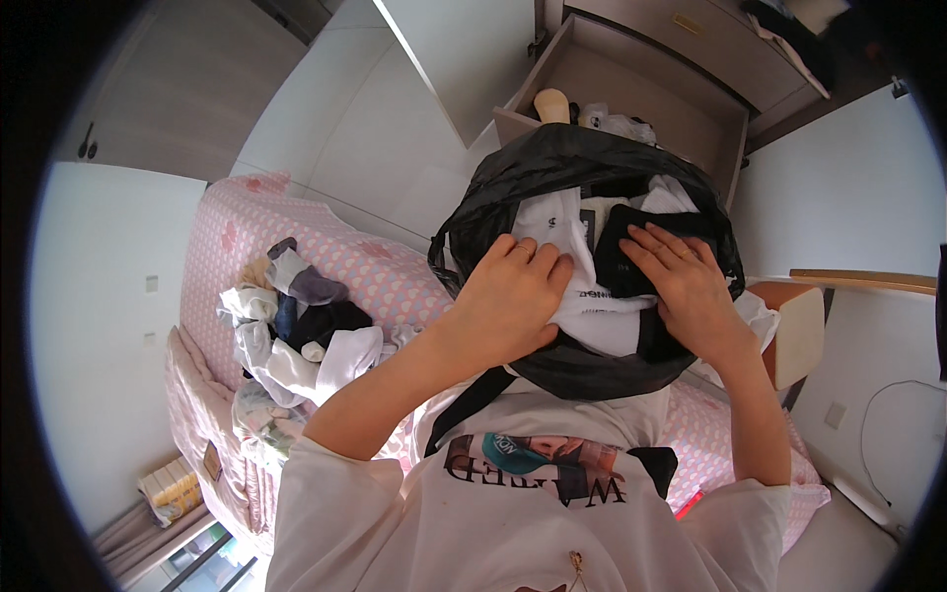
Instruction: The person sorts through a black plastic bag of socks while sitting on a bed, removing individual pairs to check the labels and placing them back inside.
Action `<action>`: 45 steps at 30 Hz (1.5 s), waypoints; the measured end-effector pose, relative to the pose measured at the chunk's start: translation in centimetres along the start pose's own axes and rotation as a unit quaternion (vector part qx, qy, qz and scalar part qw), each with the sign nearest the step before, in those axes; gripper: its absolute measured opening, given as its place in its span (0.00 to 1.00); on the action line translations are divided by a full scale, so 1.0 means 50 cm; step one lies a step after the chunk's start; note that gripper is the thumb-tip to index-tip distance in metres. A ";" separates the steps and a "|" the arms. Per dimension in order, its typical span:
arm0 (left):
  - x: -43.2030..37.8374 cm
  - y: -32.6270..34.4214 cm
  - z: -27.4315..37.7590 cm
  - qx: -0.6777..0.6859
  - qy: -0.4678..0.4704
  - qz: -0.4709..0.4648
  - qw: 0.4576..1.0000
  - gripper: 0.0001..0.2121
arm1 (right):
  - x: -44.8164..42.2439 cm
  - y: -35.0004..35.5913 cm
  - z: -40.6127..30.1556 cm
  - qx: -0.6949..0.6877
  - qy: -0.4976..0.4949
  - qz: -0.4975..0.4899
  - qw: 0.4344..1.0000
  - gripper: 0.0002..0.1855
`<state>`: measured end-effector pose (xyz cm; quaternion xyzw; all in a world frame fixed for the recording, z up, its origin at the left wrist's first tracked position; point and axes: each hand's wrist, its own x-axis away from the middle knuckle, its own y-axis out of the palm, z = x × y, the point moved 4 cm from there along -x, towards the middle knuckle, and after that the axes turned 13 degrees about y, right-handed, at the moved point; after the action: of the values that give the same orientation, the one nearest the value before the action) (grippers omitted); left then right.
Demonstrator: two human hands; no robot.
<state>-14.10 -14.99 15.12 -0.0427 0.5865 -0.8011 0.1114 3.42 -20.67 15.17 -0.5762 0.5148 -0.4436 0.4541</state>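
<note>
A black plastic bag [592, 381] sits wide-mouthed in front of my body, filled with folded socks. Bent over a white sock [544, 214] at the bag's left side are the fingers of my left hand [514, 296]; whether they pinch the cloth is hidden. My right hand [688, 288] lies on a folded black sock [625, 255] in the right part of the bag, fingers spread over it. Another white sock [603, 325] with dark lettering rests between the hands, towards me.
On the left, a loose pile of socks [296, 318] lies on a pink patterned bed cover [385, 251]. Beyond the bag, a pulled-out drawer [651, 74] holds a few items. Open cabinet doors [466, 59] flank it. An orange and cream box [795, 333] stands at right.
</note>
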 end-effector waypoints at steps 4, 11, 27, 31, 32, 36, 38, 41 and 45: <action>0.012 -0.002 -0.017 0.069 -0.029 0.060 0.995 0.23 | -0.004 0.006 0.023 -0.042 0.014 0.043 0.998 0.28; 0.083 0.006 -0.092 0.474 -0.266 0.240 0.804 0.11 | 0.005 -0.040 0.050 -0.194 0.106 0.143 0.965 0.27; 0.156 -0.083 -0.082 0.542 -0.330 0.393 0.665 0.10 | -0.012 0.001 -0.005 -0.054 0.052 0.113 0.991 0.29; 0.161 -0.083 -0.082 0.541 -0.317 0.367 0.687 0.10 | -0.006 -0.023 -0.041 -0.039 -0.003 0.133 0.990 0.29; 0.160 -0.082 -0.080 0.540 -0.310 0.367 0.691 0.10 | -0.001 -0.024 -0.041 -0.054 -0.003 0.112 0.992 0.28; 0.151 -0.081 -0.076 0.532 -0.301 0.370 0.700 0.10 | 0.036 -0.010 -0.025 -0.128 -0.016 -0.007 0.992 0.24; 0.147 -0.079 -0.077 0.528 -0.303 0.364 0.705 0.10 | 0.051 0.002 -0.024 -0.132 -0.017 -0.039 0.990 0.20; 0.137 -0.080 -0.078 0.517 -0.297 0.356 0.720 0.10 | 0.059 0.013 -0.026 -0.081 -0.018 -0.027 0.996 0.16; 0.126 -0.083 -0.075 0.491 -0.290 0.327 0.754 0.11 | 0.059 0.031 -0.029 -0.020 -0.042 -0.021 0.999 0.11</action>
<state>-21.49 -11.74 17.51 -0.0183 0.0301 -0.8431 0.5367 1.94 -23.80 14.07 -0.6140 0.4919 -0.4183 0.4539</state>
